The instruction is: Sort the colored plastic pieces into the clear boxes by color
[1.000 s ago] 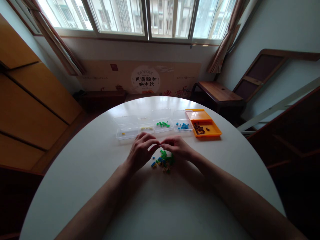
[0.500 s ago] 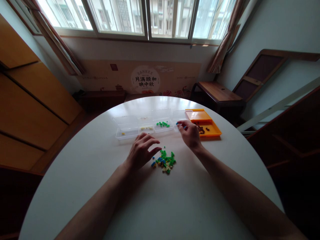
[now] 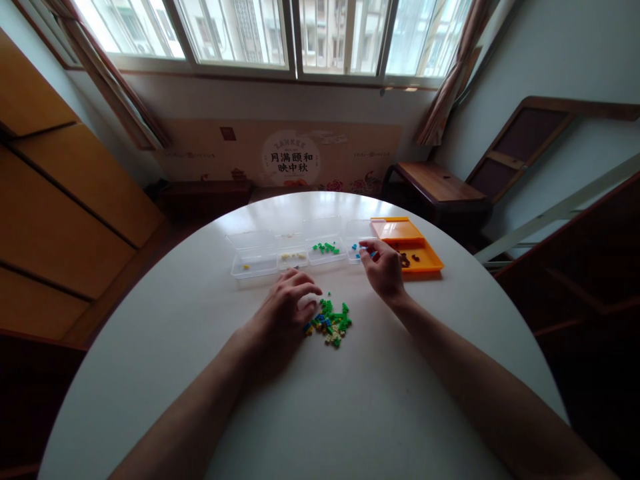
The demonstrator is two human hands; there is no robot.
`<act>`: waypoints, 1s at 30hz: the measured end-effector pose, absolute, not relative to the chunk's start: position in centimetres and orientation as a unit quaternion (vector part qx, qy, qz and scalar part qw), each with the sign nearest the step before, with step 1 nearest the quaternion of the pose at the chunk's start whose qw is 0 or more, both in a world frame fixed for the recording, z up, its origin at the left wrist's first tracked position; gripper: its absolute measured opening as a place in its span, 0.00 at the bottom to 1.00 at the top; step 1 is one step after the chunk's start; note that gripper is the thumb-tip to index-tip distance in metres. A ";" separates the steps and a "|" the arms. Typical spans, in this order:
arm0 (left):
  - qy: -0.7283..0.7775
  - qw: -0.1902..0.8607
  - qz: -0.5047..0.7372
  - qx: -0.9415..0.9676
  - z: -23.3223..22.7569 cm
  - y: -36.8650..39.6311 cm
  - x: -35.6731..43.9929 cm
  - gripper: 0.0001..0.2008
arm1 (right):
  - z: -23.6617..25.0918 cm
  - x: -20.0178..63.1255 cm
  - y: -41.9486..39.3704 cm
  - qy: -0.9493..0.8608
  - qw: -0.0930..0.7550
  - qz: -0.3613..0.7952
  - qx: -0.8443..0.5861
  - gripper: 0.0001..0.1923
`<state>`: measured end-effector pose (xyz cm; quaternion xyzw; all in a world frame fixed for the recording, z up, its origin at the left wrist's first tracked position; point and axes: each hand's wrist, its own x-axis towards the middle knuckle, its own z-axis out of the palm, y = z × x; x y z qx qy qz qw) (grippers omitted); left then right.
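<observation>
My left hand (image 3: 287,300) hovers at the left edge of a small pile of building bricks (image 3: 336,321) in green, blue, yellow and cream. Its thumb and index finger are apart, with nothing visible between them. Over the clear plastic box with blue bricks (image 3: 355,247), my right hand (image 3: 384,267) has its thumb and fingertips slightly parted. It seems to hold nothing, and it covers part of that box. Left of it, green bricks (image 3: 326,248) lie in another clear box.
Further left are a clear box with cream bricks (image 3: 293,256) and one with a yellow brick (image 3: 246,267). An orange case (image 3: 431,259) with dark brown pieces stands open at the right. All rest on a round white table (image 3: 320,413).
My right hand has drawn back slightly to the right, and blue bricks now show beside its fingertips in the box. My left thumb has moved down toward the pile's left edge.
</observation>
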<state>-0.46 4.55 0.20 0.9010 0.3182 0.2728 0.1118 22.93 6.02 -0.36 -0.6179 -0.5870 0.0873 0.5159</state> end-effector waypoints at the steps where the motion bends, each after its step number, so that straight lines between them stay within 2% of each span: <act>1: 0.319 0.110 0.268 0.902 0.2 4.5 -0.4 0.08 | -0.3 22.7 5.9 -0.596 0.513 0.086 -0.612 0.13; 10: 0.318 0.186 0.232 0.900 1.2 5.1 -1.3 0.08 | -0.3 21.8 5.1 -0.642 0.489 0.097 -0.583 0.11; 13: 0.312 0.184 0.190 0.912 1.4 5.3 -1.6 0.06 | -0.3 21.7 5.0 -0.652 0.478 0.099 -0.581 0.10; 18: 0.311 0.171 0.202 0.913 1.0 5.5 -1.4 0.04 | -0.4 21.2 4.7 -0.666 0.466 0.119 -0.570 0.10; 26: 0.303 0.070 0.350 0.884 0.5 4.9 -0.3 0.04 | 0.2 19.7 3.5 -0.771 0.363 0.287 -0.437 0.09; 30: 0.300 0.026 0.368 0.880 0.5 4.7 0.0 0.04 | 0.6 19.4 3.2 -0.765 0.353 0.327 -0.427 0.10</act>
